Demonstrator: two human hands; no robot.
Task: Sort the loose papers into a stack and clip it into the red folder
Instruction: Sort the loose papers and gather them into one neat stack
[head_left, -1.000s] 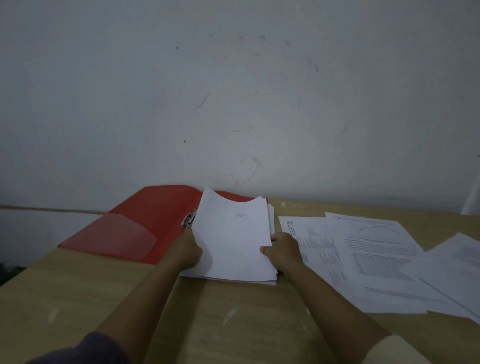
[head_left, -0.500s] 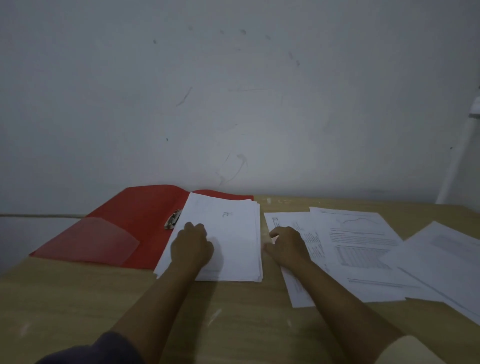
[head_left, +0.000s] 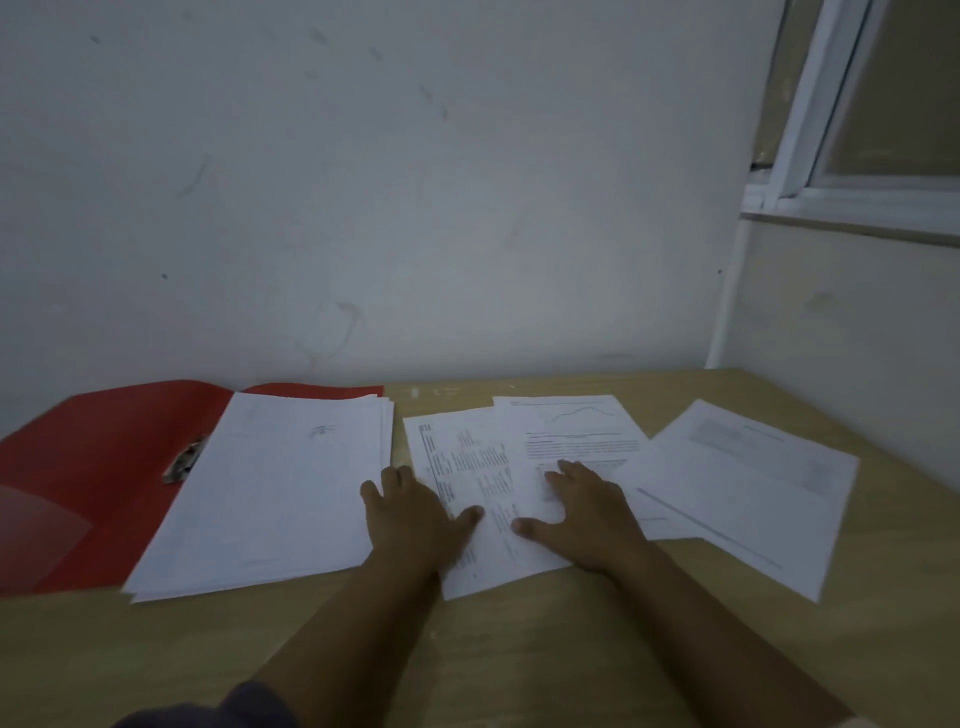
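Note:
An open red folder (head_left: 104, 441) lies at the left of the wooden table, its metal clip (head_left: 183, 461) showing beside a white paper stack (head_left: 275, 493) that covers the folder's right half. Loose printed sheets (head_left: 483, 467) lie to the right of the stack. My left hand (head_left: 410, 512) rests flat at the stack's right edge, its thumb on the leftmost loose sheet. My right hand (head_left: 587, 506) lies flat on the printed sheets, fingers spread. Another printed sheet (head_left: 748, 483) sits further right, partly overlapping the others.
The wooden table (head_left: 519, 649) stands against a white wall, with a side wall and a window frame (head_left: 810, 130) at the right. A translucent pocket (head_left: 36, 535) is on the folder's left flap.
My left hand left the top of the stack and moved right to its edge. My right hand slid right onto the printed sheets. The view has turned right.

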